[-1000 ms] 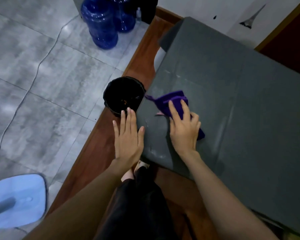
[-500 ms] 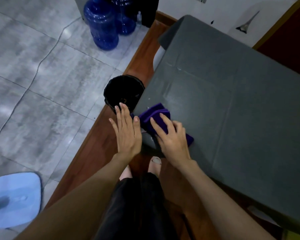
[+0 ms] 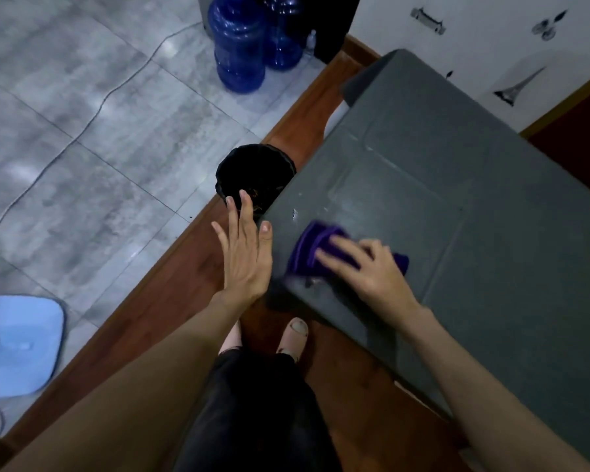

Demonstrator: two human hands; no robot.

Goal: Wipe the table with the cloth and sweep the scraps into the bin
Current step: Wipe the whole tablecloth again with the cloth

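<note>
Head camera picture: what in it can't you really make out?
- Purple cloth: blurred, partly under the right hand.
- Black bin: contents too dark; left hand covers its near rim.
- Grey table: cut off at the right edge; specks too small.

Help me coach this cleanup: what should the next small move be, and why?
Probably push the purple cloth toward the table's left edge, sweeping the pale scraps off beside the flat left hand into the black bin below.

Bare forearms, no sleeves in view, left hand (image 3: 246, 257) and right hand (image 3: 372, 270) ungloved, black trousers (image 3: 252, 410), bare feet (image 3: 295, 335).
</note>
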